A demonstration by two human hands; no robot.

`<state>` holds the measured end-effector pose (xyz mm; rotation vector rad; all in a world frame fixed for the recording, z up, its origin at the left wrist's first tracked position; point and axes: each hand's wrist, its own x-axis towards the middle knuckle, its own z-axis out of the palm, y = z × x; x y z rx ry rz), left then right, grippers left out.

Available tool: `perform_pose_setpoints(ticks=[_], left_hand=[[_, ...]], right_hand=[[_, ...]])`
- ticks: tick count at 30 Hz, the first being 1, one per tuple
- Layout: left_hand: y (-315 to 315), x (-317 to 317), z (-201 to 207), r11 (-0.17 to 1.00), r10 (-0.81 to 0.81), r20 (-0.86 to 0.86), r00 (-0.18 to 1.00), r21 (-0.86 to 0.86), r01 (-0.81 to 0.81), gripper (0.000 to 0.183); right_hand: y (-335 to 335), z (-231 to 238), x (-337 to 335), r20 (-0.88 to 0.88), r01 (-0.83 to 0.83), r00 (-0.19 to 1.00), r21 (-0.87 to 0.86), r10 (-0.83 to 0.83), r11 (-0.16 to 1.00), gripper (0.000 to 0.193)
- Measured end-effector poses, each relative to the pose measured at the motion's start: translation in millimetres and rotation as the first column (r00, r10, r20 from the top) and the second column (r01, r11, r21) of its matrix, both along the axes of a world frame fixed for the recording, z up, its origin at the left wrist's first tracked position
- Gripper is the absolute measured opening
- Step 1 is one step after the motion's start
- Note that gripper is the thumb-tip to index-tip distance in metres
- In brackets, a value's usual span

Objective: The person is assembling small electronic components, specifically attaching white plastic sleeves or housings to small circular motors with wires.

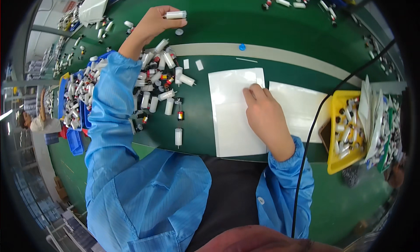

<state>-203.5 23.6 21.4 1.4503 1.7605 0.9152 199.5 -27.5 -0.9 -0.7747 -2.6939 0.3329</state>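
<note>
My left hand (pixel 156 23) reaches to the far side of the bench and pinches a small white plastic cylinder (pixel 176 15) with a thin pin at one end. My right hand (pixel 265 113) rests on a glossy white sheet (pixel 231 120), its fingers bent together near the sheet's upper right edge. Anything between those fingertips is too small to make out. Left of the sheet lies a loose pile of similar white cylinders (pixel 169 106), mixed with black and red parts. One white cylinder (pixel 178 137) stands apart near the front edge of the bench.
A second white sheet (pixel 297 112) lies to the right, beside a yellow bin (pixel 345 162) of cylinders. Blue bins (pixel 75 142) stand at left. A black cable (pixel 311 133) crosses the right side. A blue cap (pixel 242 47) sits on the pale strip. Another person (pixel 43 120) is at far left.
</note>
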Motion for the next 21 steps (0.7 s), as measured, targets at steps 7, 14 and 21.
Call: perform_pose_setpoints(ticks=[7, 14, 21], left_hand=[[21.1, -63.1, -8.9, 0.988, -0.014, -0.392, 0.92, -0.149, -0.048, 0.046], [90.2, -52.6, 24.0, 0.821, -0.397, -0.41, 0.821, -0.559, 0.118, 0.079], [201.8, -92.5, -104.5, 0.878, 0.241, -0.909, 0.339, 0.353, 0.324, 0.028]], right_hand=[[0.2, -2.6, -3.7, -0.043, 0.041, 0.998, 0.014, -0.04, 0.999, 0.029], [6.3, 1.3, -7.8, 0.044, 0.1, 0.994, -0.134, -0.095, 0.986, 0.023], [11.8, 0.5, -6.8, 0.026, 0.039, 0.999, -0.178, -0.035, 0.983, 0.029]])
